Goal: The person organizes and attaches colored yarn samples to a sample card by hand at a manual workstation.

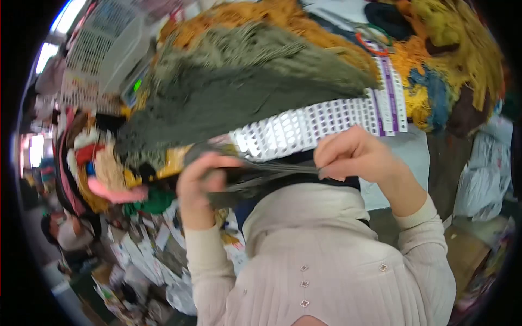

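Inspection of the head view, largest item first. A heap of yarn bundles (457, 49), yellow, orange, blue and brown, is filling the top of the view, with more coloured bundles (103, 163) lying at the left. In front of the heap, a large fan of grey-green fibre (244, 92) is spreading up and left from a white perforated card (304, 127) with purple print, which is running across the middle, just above both hands.

Below the card, a thin strand of grey-green fibre (272, 173) is stretching between the hands. The left hand (204, 187) is closing its grip round the thicker end of the strand, fingers curled over it. The right hand (356, 155) is pinching the other end between thumb and fingertips. Both hands are held close to the person's cream ribbed top (326, 255), just under the card.

Judgement: the step in hand appears to be the drawing out of one strand from the bundle, ready for fixing to the card. The next move is likely calling for steady tension between the two grips and careful aim at one of the card's holes; which hole cannot be told from this view.
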A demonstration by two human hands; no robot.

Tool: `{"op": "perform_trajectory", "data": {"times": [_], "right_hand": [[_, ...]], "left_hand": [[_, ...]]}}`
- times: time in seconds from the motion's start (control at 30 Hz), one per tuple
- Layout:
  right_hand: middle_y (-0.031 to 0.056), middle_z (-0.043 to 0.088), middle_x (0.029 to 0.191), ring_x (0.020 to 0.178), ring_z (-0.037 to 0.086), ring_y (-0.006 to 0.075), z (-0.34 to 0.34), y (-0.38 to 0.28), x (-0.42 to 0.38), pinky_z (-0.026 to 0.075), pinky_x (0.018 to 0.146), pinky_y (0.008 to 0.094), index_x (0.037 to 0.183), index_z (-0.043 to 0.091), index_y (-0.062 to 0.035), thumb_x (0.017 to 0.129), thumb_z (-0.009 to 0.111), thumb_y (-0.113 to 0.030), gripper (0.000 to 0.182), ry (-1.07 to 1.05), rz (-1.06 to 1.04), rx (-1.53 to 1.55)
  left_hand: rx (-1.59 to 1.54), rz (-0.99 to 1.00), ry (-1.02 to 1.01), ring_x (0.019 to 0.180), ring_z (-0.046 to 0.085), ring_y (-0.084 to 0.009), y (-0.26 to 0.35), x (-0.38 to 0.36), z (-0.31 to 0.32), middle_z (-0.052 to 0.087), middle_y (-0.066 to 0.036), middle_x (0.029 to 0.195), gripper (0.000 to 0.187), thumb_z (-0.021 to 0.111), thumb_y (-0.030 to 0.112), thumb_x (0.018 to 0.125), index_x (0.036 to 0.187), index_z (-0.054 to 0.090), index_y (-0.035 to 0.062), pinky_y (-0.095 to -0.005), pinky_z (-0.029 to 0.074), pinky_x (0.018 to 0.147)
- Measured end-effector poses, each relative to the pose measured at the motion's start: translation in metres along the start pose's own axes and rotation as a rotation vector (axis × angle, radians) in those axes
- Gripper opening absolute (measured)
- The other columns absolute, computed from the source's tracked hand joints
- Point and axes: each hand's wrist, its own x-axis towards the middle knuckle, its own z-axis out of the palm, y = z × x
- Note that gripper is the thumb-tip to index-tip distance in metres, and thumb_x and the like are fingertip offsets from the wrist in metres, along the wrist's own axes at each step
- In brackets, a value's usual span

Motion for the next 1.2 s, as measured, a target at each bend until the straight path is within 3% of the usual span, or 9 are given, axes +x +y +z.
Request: {"op": "perform_trajectory", "data": {"times": [0.03, 0.2, 0.33, 0.47, 0.57, 0.6, 0.73, 0.93, 1.2], "right_hand": [[0.0104, 0.052, 0.084, 0.056, 0.049, 0.0088, -0.016, -0.001, -0.005, 0.039, 0.048, 0.0189, 0.073, 0.056, 0.0035, 0.074, 0.051, 0.001, 0.005, -0.041, -0.240, 0.183], [0.0065, 0.045, 0.067, 0.055, 0.044, 0.0121, -0.101, -0.024, -0.077, 0.043, 0.058, 0.0252, 0.082, 0.043, -0.0018, 0.079, 0.043, -0.006, 0.005, 0.287, -0.597, 0.797], [0.0084, 0.044, 0.063, 0.063, 0.045, 0.0182, -0.238, -0.062, -0.206, 0.037, 0.072, 0.0306, 0.065, 0.045, 0.0026, 0.075, 0.043, -0.002, 0.011, 0.910, -1.042, 0.229], [0.0117, 0.052, 0.074, 0.070, 0.047, 0.0191, -0.247, -0.110, -0.253, 0.038, 0.075, 0.0315, 0.072, 0.048, 0.0040, 0.076, 0.041, -0.004, 0.012, 0.824, -1.398, -0.063], [0.0044, 0.053, 0.072, 0.069, 0.049, 0.0152, -0.208, -0.071, -0.138, 0.039, 0.066, 0.0264, 0.073, 0.053, -0.0019, 0.070, 0.051, -0.003, 0.004, 1.450, -0.629, -1.009], [0.0023, 0.053, 0.070, 0.067, 0.049, 0.0116, -0.205, -0.048, -0.108, 0.039, 0.064, 0.0240, 0.070, 0.054, -0.0021, 0.069, 0.053, -0.005, 0.003, 1.128, -0.599, -0.474], [-0.0001, 0.052, 0.065, 0.061, 0.047, 0.0078, -0.210, 0.045, -0.055, 0.038, 0.055, 0.0221, 0.063, 0.055, -0.0015, 0.066, 0.058, -0.009, 0.008, 0.920, -0.179, -0.413], [0.0085, 0.050, 0.063, 0.061, 0.049, 0.0224, -0.190, 0.078, -0.043, 0.037, 0.053, 0.0306, 0.063, 0.054, -0.0028, 0.060, 0.060, -0.010, 0.010, 1.142, -0.283, -0.829], [0.0090, 0.049, 0.063, 0.064, 0.048, 0.0255, -0.198, 0.069, -0.047, 0.039, 0.058, 0.0332, 0.062, 0.050, -0.0020, 0.058, 0.057, -0.006, 0.009, 1.235, -0.302, -0.843]], "left_hand": [[-0.489, -0.131, -0.167, 0.041, 0.041, -0.0065, 0.018, 0.004, -0.031, 0.043, -0.001, 0.058, 0.022, 0.031, 0.010, 0.085, 0.069, 0.044, 0.0026, -0.0184, 0.034, 0.038], [-0.564, 0.434, 0.159, 0.043, 0.040, -0.0043, 0.118, -0.037, -0.187, 0.040, 0.003, 0.058, 0.014, 0.029, 0.015, 0.085, 0.082, 0.038, 0.0043, -0.0163, 0.033, 0.040], [-0.554, 0.637, 0.311, 0.044, 0.039, -0.0040, 0.156, -0.082, -0.251, 0.041, 0.004, 0.057, 0.022, 0.031, 0.019, 0.085, 0.097, 0.037, 0.0019, -0.0161, 0.033, 0.041], [-0.623, 0.361, -0.062, 0.044, 0.038, -0.0037, 0.142, -0.054, -0.239, 0.041, 0.005, 0.057, 0.036, 0.033, 0.024, 0.085, 0.112, 0.036, -0.0004, -0.0160, 0.033, 0.043], [-0.699, -0.027, 0.049, 0.038, 0.039, -0.0038, 0.067, 0.061, -0.058, 0.041, 0.003, 0.048, 0.037, 0.035, 0.019, 0.085, 0.109, 0.038, -0.0090, -0.0164, 0.032, 0.035], [-0.728, -0.157, -0.033, 0.035, 0.037, -0.0038, 0.044, 0.093, -0.027, 0.040, 0.004, 0.048, 0.028, 0.034, 0.014, 0.086, 0.098, 0.043, -0.0090, -0.0161, 0.030, 0.032], [-0.395, -0.486, -0.147, 0.040, 0.036, -0.0025, -0.047, 0.174, 0.087, 0.055, -0.006, 0.069, 0.010, 0.042, 0.008, 0.082, 0.085, 0.048, 0.0005, -0.0134, 0.029, 0.036], [0.641, -0.429, 0.009, 0.051, 0.046, -0.0065, -0.165, 0.218, 0.168, 0.056, -0.010, 0.083, 0.011, 0.047, 0.005, 0.079, 0.089, 0.049, 0.0002, -0.0182, 0.038, 0.043], [1.048, -0.272, -0.105, 0.046, 0.046, -0.0097, -0.191, 0.227, 0.166, 0.051, -0.004, 0.062, 0.011, 0.048, 0.011, 0.080, 0.072, 0.048, 0.0044, -0.0210, 0.038, 0.043]]}}
